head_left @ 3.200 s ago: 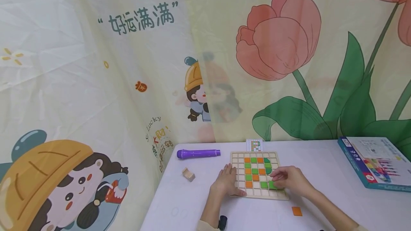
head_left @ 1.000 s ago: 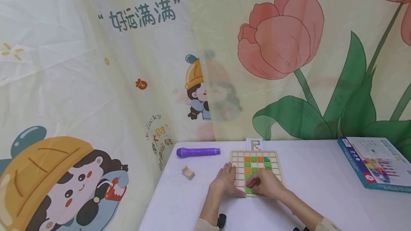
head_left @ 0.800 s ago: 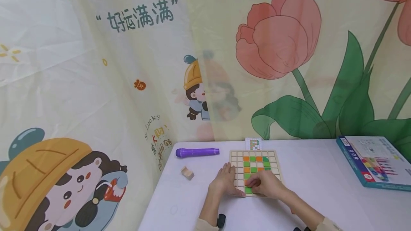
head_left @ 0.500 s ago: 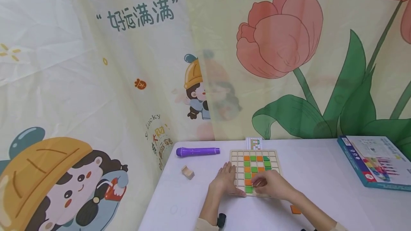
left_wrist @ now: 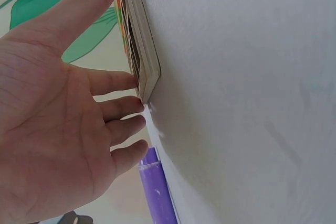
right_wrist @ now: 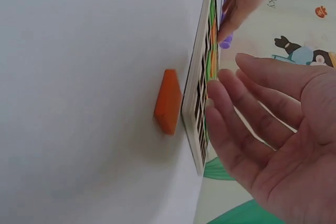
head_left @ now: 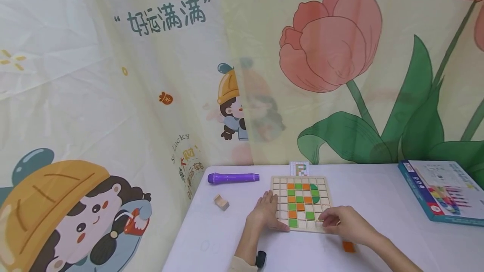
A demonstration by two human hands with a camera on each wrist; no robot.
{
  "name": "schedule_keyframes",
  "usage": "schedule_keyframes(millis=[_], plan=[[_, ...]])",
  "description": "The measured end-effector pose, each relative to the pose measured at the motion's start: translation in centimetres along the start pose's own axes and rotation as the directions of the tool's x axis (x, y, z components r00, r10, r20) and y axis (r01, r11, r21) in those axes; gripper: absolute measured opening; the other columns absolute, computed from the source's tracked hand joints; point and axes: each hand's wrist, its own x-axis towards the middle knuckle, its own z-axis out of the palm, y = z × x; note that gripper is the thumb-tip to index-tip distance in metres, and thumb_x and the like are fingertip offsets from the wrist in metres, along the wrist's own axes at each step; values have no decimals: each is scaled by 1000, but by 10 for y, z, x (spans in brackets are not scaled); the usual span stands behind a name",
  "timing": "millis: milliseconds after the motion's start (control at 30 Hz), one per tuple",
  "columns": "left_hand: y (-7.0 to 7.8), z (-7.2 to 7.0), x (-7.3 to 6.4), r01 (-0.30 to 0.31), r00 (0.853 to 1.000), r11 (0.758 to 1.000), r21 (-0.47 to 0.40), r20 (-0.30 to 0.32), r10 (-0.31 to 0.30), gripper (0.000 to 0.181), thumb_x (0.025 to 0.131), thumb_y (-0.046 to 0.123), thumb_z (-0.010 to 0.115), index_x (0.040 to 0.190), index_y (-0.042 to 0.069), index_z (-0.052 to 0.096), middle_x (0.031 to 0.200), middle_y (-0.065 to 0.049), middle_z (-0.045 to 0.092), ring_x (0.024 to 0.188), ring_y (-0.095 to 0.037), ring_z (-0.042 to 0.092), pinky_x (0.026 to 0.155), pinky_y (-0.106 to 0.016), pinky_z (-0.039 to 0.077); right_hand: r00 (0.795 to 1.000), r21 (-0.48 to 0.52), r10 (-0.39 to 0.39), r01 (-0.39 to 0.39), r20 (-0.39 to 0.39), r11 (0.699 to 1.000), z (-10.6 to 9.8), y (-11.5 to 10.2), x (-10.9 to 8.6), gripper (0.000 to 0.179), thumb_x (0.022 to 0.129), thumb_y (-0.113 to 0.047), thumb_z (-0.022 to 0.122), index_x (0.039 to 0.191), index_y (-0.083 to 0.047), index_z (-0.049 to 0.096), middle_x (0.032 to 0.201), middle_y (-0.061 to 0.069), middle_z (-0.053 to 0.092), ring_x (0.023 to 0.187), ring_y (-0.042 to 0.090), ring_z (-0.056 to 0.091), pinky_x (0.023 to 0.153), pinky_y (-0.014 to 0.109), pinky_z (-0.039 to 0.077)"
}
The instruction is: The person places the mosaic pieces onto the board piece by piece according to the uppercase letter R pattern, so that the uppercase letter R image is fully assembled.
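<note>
A wooden grid board (head_left: 282, 225) lies on the table, set with orange and green square tiles plus rounded dark green ones in a P-like shape. My left hand (head_left: 264, 215) rests along the board's left edge, fingers fairly straight, thumb at the front edge; the left wrist view shows its palm beside the board's corner. By the board's right front my right hand (head_left: 345, 223) hovers with loosely bent fingers. In the right wrist view thumb and fingers stand apart, nothing seen between them. A loose orange tile (right_wrist: 169, 102) lies on the table just off the board.
Behind the board stands a small pattern card (head_left: 301, 169). A purple microphone-shaped thing (head_left: 233, 179) and a small wooden block (head_left: 221, 202) lie to the left. At the far right is a flat blue-edged box (head_left: 446, 192). A printed curtain hangs behind the table.
My right hand has gone from the board's right side to its lower left and back right. A green tile now sits lower left, below the orange one. My left hand stays put.
</note>
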Motion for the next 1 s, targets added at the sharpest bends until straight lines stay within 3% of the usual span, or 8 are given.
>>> schedule_keyframes(millis=[200, 400, 633, 867, 1000], plan=[[-1, -1, 0, -5, 1000, 1000, -8, -13, 5, 119, 68, 57, 94, 158, 1, 39, 168, -19, 31, 158, -31, 24, 129, -45, 25, 993, -33, 117, -117, 11, 993, -6, 5, -13, 26, 82, -10, 88, 105, -10, 76, 83, -10, 68, 76, 10, 60, 67, 22, 56], [-1, 0, 1, -5, 1000, 1000, -1, -18, 5, 119, 67, 56, 95, 157, 0, 40, 168, -19, 32, 158, -31, 26, 129, -45, 26, 951, -57, 308, -309, -32, 949, -5, 5, -21, 33, 74, -6, 92, 102, -11, 76, 83, -6, 68, 78, 14, 61, 72, 28, 61], [-2, 3, 3, -5, 1000, 1000, -3, -12, 5, 120, 67, 58, 94, 158, 1, 40, 168, -18, 32, 158, -31, 25, 129, -45, 25, 952, -105, 303, -305, -36, 947, -5, 13, -33, 36, 69, -4, 94, 99, -12, 77, 82, -6, 68, 78, 15, 59, 74, 32, 60], [-1, 4, 3, -5, 1000, 1000, -4, -13, 5, 122, 66, 59, 94, 158, 1, 40, 168, -19, 32, 158, -31, 25, 129, -45, 25, 936, -72, 349, -351, -41, 934, -1, 15, -37, 32, 73, 2, 90, 99, -12, 77, 80, -4, 65, 76, 16, 56, 69, 27, 56], [-1, 3, 3, -7, 1000, 1000, -9, -15, 7, 122, 66, 59, 94, 158, 1, 40, 168, -19, 31, 158, -31, 25, 129, -45, 25, 938, -44, 345, -346, -31, 937, -3, 16, -37, 32, 74, 4, 89, 98, -13, 77, 80, -3, 63, 75, 16, 57, 66, 25, 55]])
